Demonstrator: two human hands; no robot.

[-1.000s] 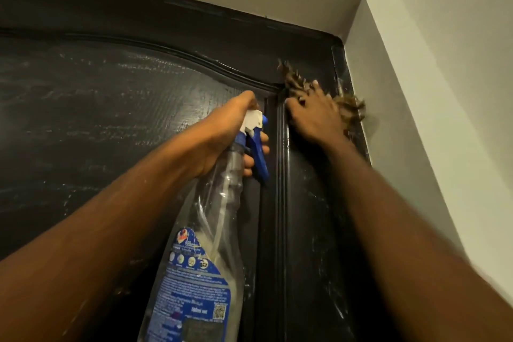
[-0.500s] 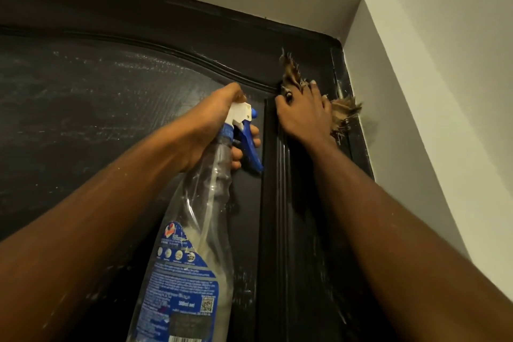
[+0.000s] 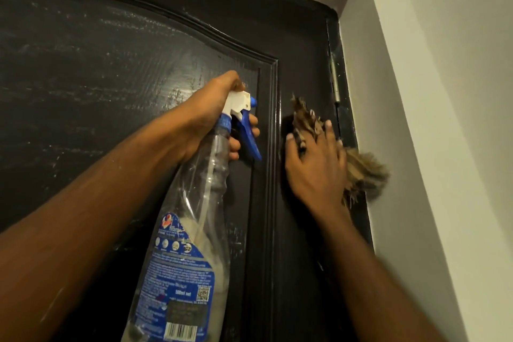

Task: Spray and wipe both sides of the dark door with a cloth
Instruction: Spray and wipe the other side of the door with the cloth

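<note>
**Q:** Where is the door (image 3: 116,86), and where is your cloth on it?

**A:** The dark door fills my view, shut in its frame, with its tall side running up and down. My right hand (image 3: 315,166) presses the frayed brown cloth (image 3: 361,172) flat against the narrow strip along the door's right edge, between the raised moulding (image 3: 273,147) and the hinge (image 3: 335,79). The fingers are spread over the cloth, palm down, pinning it to the wood and not bunching it.

**Q:** And the other hand?

**A:** My left hand (image 3: 213,111) is wrapped round the neck of the spray bottle (image 3: 191,230), just left of the moulding, fingers curled by the blue trigger (image 3: 249,136). The nozzle points at the door. I cannot tell whether the trigger is being squeezed.

**Q:** What does the next stroke turn on?

**A:** As I judge it, direction. The strip runs lengthwise above and below my right hand, so the wipe should follow that line, up toward the top corner or down along the edge. The right hand is the nearer one to that strip; the left sits over the arched panel, which shows pale streaks.

**Q:** How far along is the job?

**A:** This face looks partly wiped. The other side is out of view, so I cannot say.
</note>
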